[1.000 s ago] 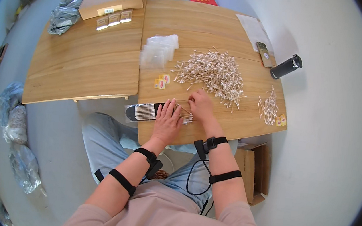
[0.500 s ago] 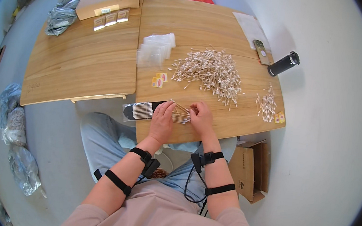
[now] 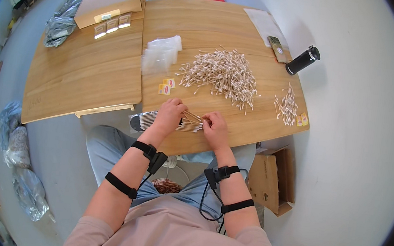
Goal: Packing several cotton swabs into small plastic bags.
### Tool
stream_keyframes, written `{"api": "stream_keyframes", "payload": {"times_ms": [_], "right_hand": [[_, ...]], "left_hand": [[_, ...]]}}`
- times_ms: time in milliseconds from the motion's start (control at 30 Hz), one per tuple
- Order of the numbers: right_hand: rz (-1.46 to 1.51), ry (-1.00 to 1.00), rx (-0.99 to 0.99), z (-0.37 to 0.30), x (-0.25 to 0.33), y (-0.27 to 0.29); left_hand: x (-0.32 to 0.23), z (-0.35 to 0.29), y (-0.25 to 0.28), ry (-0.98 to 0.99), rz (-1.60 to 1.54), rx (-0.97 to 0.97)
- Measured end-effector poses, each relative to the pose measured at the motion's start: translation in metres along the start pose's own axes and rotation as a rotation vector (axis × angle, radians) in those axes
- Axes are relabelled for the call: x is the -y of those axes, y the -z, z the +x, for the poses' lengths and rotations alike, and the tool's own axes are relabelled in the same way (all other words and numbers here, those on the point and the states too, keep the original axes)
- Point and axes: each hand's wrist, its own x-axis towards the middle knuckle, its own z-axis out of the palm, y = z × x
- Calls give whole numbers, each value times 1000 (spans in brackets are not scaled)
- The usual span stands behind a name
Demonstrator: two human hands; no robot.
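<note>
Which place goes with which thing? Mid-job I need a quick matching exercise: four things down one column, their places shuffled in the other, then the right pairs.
Things:
1. left hand
2. large swab pile
3. black flask
4. translucent bags

Places:
A. beside the phone, at the right edge of the table
B. farther from the person than the right hand, in the middle of the piece's far side
C. covering part of the black-backed packet
D. just left of the swabs heaped mid-table

Pairs: 1-C; 2-B; 3-A; 4-D
</note>
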Motion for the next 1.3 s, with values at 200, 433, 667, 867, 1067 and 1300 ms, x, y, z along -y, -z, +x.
{"api": "stream_keyframes", "payload": {"times_ms": [200,433,667,867,1067,1300], "right_hand": [[-21,4,15,0,6,2],[-55,47,25,0,-1,2],[-48,81,56,1,-5,3],[-89,29,133,15,-10,4],[-108,32,133,17,-11,1],[91,-125,-29,14,-13,0]], "left_hand": [[-5,-2,1,100,-21,-47],[-11,-8,-7,187,-20,-91],[-12,-13,-10,213,-38,-127],[-11,-11,-11,243,-59,-100],[-5,-5,-10,296,-82,-64],[0,-4,-13,364,-168,-65]]}}
